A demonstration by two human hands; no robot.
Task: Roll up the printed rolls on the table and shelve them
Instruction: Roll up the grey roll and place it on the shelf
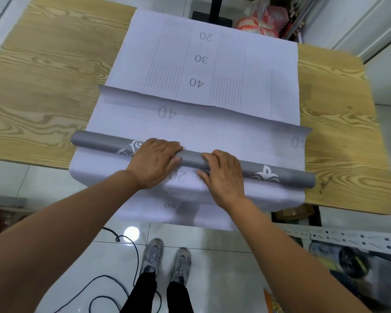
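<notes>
Fingers of the left hand (155,162) and right hand (224,175) wrap a grey roll (191,158) near the front of the desk (43,86).
Both sets of fingers curl over the middle of the roll with the thumbs on its near side. The fingertips are partly hidden behind its curve. The roll lies crosswise on a white sheet (127,123), and pale motifs show on either side of the hands. That sheet's far edge curls up over a second sheet (257,71) printed 20, 30, 40. Its near end hangs off the desk, where the numbers are faint and partly covered. A perforated rail (348,236) at the near right is blurred.
</notes>
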